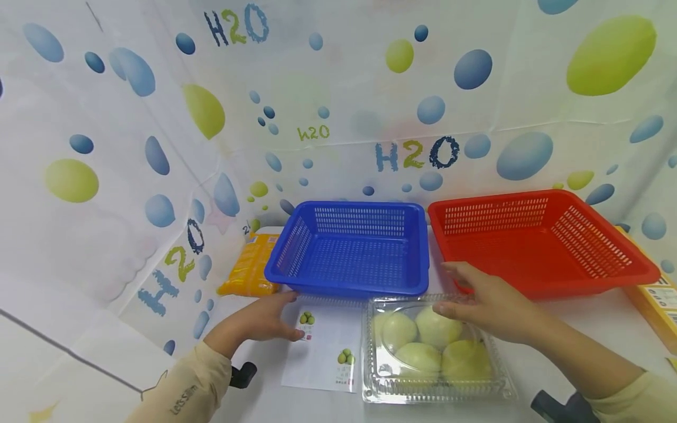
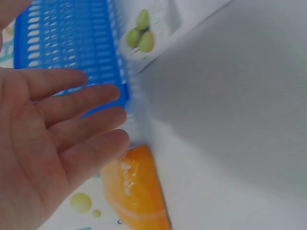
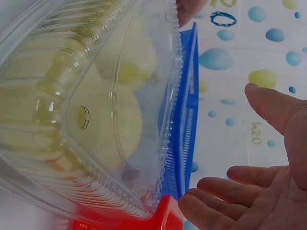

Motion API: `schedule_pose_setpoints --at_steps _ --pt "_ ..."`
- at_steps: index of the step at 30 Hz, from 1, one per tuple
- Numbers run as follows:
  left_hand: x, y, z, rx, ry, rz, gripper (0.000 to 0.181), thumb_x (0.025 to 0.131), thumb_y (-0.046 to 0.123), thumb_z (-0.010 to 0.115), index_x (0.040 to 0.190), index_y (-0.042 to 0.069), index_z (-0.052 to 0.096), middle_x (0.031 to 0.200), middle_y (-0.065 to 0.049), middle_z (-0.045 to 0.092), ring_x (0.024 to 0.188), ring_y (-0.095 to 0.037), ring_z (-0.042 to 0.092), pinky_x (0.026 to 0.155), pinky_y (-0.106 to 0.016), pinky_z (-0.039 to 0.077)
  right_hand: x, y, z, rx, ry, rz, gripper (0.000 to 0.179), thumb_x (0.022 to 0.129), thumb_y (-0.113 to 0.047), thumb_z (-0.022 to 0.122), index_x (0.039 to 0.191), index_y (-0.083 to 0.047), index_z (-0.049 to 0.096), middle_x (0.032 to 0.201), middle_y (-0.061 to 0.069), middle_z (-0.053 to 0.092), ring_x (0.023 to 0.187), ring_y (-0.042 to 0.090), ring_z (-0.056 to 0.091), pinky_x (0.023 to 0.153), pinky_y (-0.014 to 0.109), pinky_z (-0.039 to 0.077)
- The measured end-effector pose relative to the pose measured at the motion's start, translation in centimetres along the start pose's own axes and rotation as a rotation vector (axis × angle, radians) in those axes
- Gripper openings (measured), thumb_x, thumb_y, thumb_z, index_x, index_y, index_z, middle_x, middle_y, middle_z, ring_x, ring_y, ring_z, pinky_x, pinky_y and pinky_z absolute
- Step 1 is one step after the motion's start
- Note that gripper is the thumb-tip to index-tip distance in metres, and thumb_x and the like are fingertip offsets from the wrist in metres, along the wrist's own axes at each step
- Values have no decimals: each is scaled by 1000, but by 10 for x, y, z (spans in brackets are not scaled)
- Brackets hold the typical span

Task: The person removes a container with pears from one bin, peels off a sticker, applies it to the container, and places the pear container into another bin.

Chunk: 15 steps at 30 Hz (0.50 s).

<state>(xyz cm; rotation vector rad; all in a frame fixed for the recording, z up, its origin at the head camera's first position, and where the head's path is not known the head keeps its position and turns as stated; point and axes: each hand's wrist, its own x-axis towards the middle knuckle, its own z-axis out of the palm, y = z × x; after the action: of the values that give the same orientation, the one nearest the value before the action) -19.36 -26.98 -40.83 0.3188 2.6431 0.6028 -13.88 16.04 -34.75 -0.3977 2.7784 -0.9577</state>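
A clear plastic clamshell box with several pale yellow-green round fruits inside sits on the white table, its lid down. My right hand hovers over the box's right back corner, fingers spread and holding nothing; in the right wrist view the palm faces the box from beside it. My left hand is held over the left edge of a white sheet printed with small green fruits. In the left wrist view its fingers are straight and apart, with nothing in them.
Behind the sheet and box stands a blue plastic basket. To its right is a red basket, with an orange-yellow box partly under its right side. An orange packet lies left of the blue basket, near the patterned wall cloth.
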Motion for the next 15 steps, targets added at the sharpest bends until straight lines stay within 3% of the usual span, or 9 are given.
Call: schedule_pose_setpoints --at_steps 5,15 --pt "9 0 11 55 16 70 105 74 40 93 159 16 37 161 -7 37 145 -34 37 115 -59 31 1 -1 1 5 0 3 97 83 -67 71 155 -12 37 149 22 50 133 48 48 92 64 51" --pt "17 2 28 173 23 93 108 69 36 96 156 8 39 154 -13 46 137 -34 48 113 -53 37 2 -1 3 8 -4 4 98 82 -67 72 155 -11 37 151 21 48 134 48 47 92 64 51"
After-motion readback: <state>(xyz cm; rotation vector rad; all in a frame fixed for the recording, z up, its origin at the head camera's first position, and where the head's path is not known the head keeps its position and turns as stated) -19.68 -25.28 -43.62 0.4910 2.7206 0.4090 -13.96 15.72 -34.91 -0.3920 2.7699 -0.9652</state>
